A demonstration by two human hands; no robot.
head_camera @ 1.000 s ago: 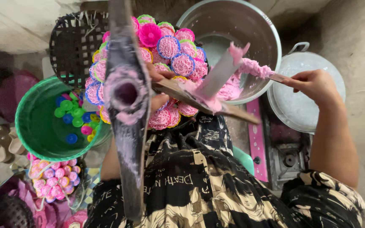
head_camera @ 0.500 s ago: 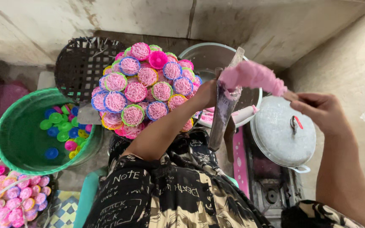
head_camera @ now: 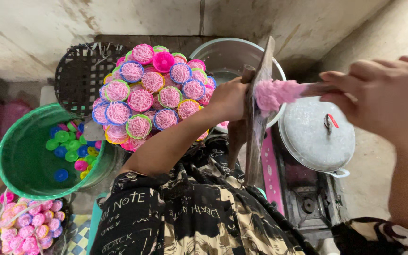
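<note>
Dough (head_camera: pixel 275 93), pink and stringy, clung in one lump to a stick (head_camera: pixel 318 89) pinched in the closed right hand (head_camera: pixel 383 97). Left hand (head_camera: pixel 230 99) wrapped tight round a worn wooden press (head_camera: pixel 253 113), upright, touching the lump. Beyond the left hand, one heap of small plastic cups (head_camera: pixel 154 94) packed with pink noodle nests. Beside it, one steel pot (head_camera: pixel 227 59). Under the right hand, one dimpled metal lid (head_camera: pixel 315 139). Half a second earlier, held lower and farther off; right hand now nearer the lens.
</note>
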